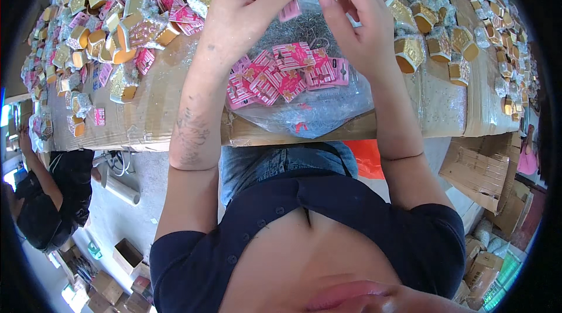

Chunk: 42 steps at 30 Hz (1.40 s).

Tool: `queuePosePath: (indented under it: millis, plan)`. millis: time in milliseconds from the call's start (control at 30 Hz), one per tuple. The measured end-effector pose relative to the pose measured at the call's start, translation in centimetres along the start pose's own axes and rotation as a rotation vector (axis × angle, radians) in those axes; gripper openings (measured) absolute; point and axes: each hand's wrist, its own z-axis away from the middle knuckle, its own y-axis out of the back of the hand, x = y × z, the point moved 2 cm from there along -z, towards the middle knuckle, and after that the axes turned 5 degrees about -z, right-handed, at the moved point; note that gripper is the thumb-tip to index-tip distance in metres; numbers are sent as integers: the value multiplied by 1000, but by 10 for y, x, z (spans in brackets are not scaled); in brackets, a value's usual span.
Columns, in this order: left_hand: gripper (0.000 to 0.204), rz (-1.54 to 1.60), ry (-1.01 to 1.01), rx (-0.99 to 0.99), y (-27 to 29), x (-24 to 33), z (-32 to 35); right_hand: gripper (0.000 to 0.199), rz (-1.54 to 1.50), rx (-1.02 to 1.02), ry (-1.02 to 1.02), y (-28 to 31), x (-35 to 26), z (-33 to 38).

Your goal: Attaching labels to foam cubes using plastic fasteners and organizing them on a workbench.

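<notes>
My left hand [254, 2] is raised over the far part of the table, thumb and fingers pinched on a small pink card tag [290, 10] that hangs below the fingertips. Close by on the right, my right hand [360, 20] has its thumb and forefinger pressed together; whatever is between them is too small to make out. Beneath both hands lies a clear plastic bag [328, 111] with a heap of pink striped card tags [293, 55] on it. Thin metal wire hooks [316, 42] lie loosely behind the heap.
Gold house-shaped ornaments with glittery trim pile up at the left [140, 29] and at the right [430, 17]. Loose pink tags [99, 117] lie on the cardboard-covered table [152, 128]. Another person [55, 196] is at the far left. Cardboard boxes [477, 169] stand at the right.
</notes>
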Motion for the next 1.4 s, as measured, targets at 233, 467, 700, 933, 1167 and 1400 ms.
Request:
queuePosePath:
  millis: [233, 467, 700, 933, 1167, 1400]
  plan:
    - [7, -216, 20, 41, -2, 2, 1, 9, 23, 49, 117, 0, -6, -1]
    - [10, -211, -97, 36, -2, -12, 1, 7, 103, 124, 42, 7, 0, 3]
    - [16, -162, -57, -90, 4, -9, 3, 9, -166, 51, 6, 11, -1, -2]
    - [18, -31, 1, -204, 4, -6, 2, 12, -288, -92, 104, 12, -1, -5]
    - [18, 76, -9, -69, -2, -9, -1, 12, -382, 34, -83, 10, 10, 5]
    - [18, 426, 140, -71, -8, -21, -5, 12, -277, 54, 144, 14, -1, 1]
